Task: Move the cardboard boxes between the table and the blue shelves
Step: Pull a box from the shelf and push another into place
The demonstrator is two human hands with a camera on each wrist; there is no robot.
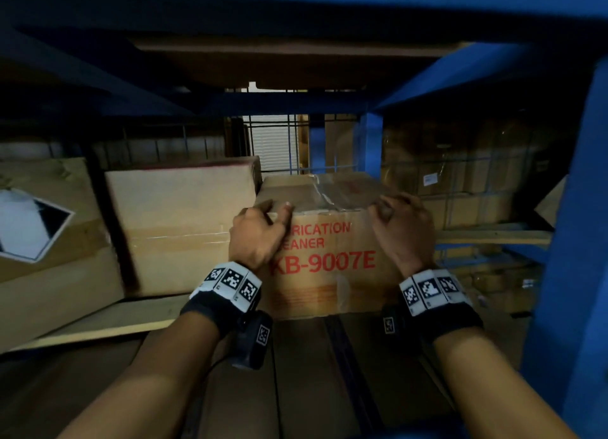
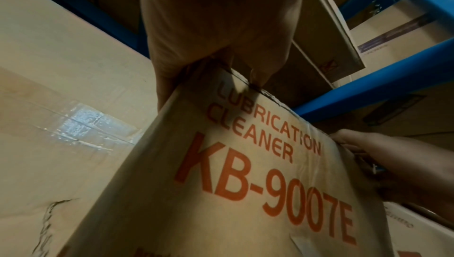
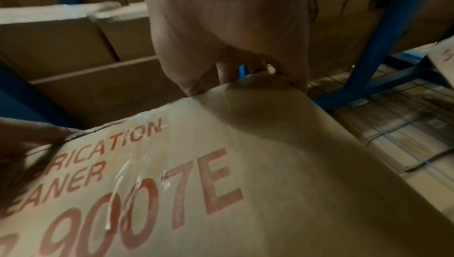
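A cardboard box [image 1: 329,248] printed in red with "LUBRICATION CLEANER KB-9007E" sits in the middle of the head view, on a shelf board inside the blue shelves [image 1: 566,241]. The left hand [image 1: 258,233] curls over the box's upper left corner, fingers hooked onto the top edge. The right hand [image 1: 403,223] grips the upper right corner the same way, fingers bent over the top. Clear tape runs across the box's lid and down its front. Just left of it stands a plain cardboard box [image 1: 181,225], touching or nearly touching its side. At the far left edge a larger box [image 1: 49,241] bears a black-and-white diamond label. Behind, wire mesh [image 1: 289,142] closes the back of the shelf.
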